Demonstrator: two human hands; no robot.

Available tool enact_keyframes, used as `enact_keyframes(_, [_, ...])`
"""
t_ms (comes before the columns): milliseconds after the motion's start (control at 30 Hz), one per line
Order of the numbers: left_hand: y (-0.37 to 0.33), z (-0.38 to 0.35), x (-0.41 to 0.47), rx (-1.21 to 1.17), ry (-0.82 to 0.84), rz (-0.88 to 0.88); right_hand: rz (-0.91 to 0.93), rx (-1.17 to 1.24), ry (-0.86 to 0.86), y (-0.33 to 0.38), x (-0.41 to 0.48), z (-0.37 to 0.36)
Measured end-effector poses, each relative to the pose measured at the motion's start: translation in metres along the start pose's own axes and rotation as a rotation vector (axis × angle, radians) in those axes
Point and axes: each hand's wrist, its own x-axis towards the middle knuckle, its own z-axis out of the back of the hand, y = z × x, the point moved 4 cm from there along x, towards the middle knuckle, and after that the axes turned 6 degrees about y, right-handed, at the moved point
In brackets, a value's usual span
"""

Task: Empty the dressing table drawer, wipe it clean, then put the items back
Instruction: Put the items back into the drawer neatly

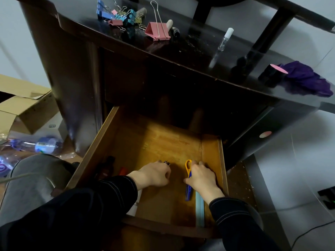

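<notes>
Risks:
- Right hand [201, 175] is curled tight round the yellow-handled scissors [188, 191], low in the drawer [163, 142] near its right wall. The blades seem sheathed in blue. If that cover slips on the lift, the points are bare against the palm.
- A pale blue strip [199, 209] lies just beside the scissors, partly under the wrist. A hasty lift may drag it along or flick it out over the front rail.
- Left hand [154, 173] has its fingers curled, a small metal-tipped object [167, 163] showing at the fingertips. It looks pinched rather than firmly held, so it could drop back in. What the object is I cannot tell.
- The left sleeve [108, 192] crosses the drawer's near left corner, over a white item [138, 198] and close to a dark bottle [108, 167] and a red-orange piece [123, 171]. Pulling the arm back could knock the bottle over.
- The tabletop [81, 24] is already crowded with a heap of binder clips [117, 15], a large pink clip [158, 29], a clear vial [225, 39] and a purple cloth [308, 78]. The upright vial is likely to topple if anything is set down carelessly near it.

Drawer: pulled well out below the tabletop. Bare amber wood, and the floor looks streaked and dull. The back half is already cleared, with a few things left at the front. Emptying is not finished and wiping has not begun.
</notes>
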Motion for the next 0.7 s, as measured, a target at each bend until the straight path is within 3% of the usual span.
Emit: enact_keyframes(700, [0.0018, 0.0014, -0.0026, -0.001, 0.005, 0.001, 0.049, 0.002, -0.048, -0.0031, -0.0022, -0.0013])
